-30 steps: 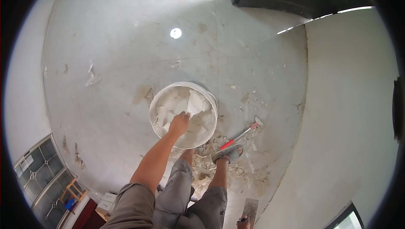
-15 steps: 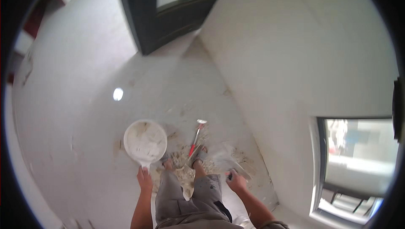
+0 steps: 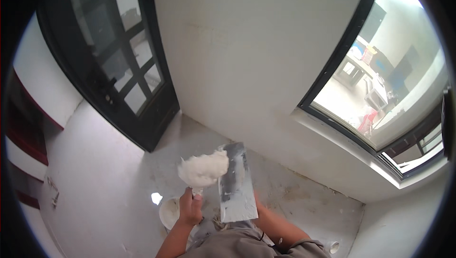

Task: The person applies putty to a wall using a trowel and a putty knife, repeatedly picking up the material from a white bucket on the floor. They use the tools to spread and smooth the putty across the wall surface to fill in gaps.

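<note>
My left hand (image 3: 191, 209) is closed round the short handle of a hand tool. A thick heap of cream putty (image 3: 203, 169) covers its working end, so the blade's shape is hidden. Against the heap's right side lies the upper part of a plastering trowel (image 3: 239, 186), a long flat metal plate smeared with white. My right hand (image 3: 256, 205) holds the trowel from behind; the plate hides most of its fingers. Below my left hand, a round white container (image 3: 167, 213) on the floor is partly covered by my wrist.
A dark door with glass panes (image 3: 128, 63) stands open at the left. Ahead rises a pale wall (image 3: 237, 68), with a dark-framed window (image 3: 370, 82) on the right. Smudges mark the grey floor (image 3: 299, 196). A small round white object (image 3: 334, 247) sits low at the right.
My view has lifted toward the wall and window. Both hands have come up and together, with the putty and trowel now meeting in front of me. The white container now appears lower, below my left hand.
</note>
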`<state>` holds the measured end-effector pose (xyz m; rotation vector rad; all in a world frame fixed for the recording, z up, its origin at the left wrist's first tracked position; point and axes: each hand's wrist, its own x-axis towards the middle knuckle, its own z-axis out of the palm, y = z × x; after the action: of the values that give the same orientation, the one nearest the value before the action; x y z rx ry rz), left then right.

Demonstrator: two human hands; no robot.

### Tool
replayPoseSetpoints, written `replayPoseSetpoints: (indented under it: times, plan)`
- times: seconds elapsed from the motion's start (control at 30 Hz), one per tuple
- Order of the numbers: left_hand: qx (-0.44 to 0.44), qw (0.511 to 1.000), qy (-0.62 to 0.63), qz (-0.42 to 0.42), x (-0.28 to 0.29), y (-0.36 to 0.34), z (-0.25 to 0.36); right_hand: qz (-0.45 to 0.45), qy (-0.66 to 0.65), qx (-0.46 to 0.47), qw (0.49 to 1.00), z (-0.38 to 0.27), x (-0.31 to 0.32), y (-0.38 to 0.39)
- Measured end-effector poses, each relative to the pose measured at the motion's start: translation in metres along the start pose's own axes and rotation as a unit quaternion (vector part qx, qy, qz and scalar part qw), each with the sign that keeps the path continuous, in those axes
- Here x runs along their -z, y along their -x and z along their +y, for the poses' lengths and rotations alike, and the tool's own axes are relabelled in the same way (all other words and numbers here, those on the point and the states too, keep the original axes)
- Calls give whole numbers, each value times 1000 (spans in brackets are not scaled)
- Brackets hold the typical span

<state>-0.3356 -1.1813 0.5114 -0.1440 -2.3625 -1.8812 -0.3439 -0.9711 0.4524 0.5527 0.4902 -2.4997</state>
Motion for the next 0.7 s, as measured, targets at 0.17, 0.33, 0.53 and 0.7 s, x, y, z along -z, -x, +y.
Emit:
replayPoseSetpoints:
  times: [0.17,0.33,0.53,0.7]
  plan:
    - [-309,926,-212,-40,-40,-42,71,-113,-70,-56,990,-12,-20,1]
    - [-371,871,-321,-38,-80,-61,82,-154,-78,-58,983,-47,-19,16]
    - [-379,855,-350,-54,-105,-90,74,-180,-94,-37,978,-84,-25,17]
    - [-343,872,-333,-104,-106,-136,58,-193,-109,28,975,-132,-31,12]
